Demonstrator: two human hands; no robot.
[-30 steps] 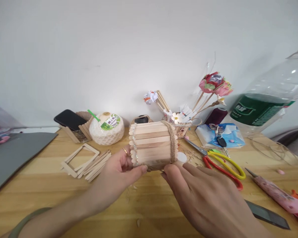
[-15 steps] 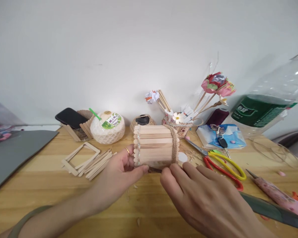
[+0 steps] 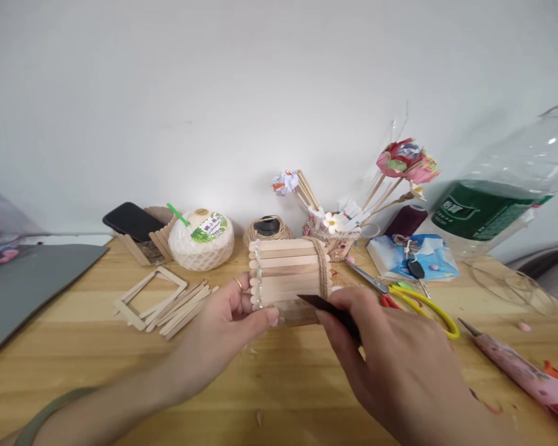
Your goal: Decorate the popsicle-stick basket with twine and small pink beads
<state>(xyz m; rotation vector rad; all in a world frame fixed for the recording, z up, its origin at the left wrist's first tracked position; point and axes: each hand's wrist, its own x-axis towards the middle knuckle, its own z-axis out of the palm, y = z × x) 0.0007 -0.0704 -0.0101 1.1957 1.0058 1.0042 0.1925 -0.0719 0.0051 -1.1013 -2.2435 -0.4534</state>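
In my left hand (image 3: 239, 319) I grip the left end of a small box covered with craft sticks (image 3: 286, 271), a ring on one finger. Glitter runs down the box's left side, and twine (image 3: 323, 272) wraps its right side. My right hand (image 3: 381, 353) is closed round a dark, pointed knife (image 3: 328, 308). Its tip points left over the lower front of the box; whether it touches cannot be made out. Most of the handle is hidden by my palm.
Loose craft sticks (image 3: 186, 310) and a stick frame (image 3: 151, 297) lie left. Behind stand a wrapped coconut (image 3: 201, 241), twine roll (image 3: 267, 234) and a flower holder (image 3: 339, 244). Scissors (image 3: 428, 303), a pink-handled tool (image 3: 506, 359) and a large bottle (image 3: 483, 207) are at right.
My right hand has turned and lifted the knife, so its blade now shows in front of the box. The long dark part at lower right has gone from view. My left hand stays put.
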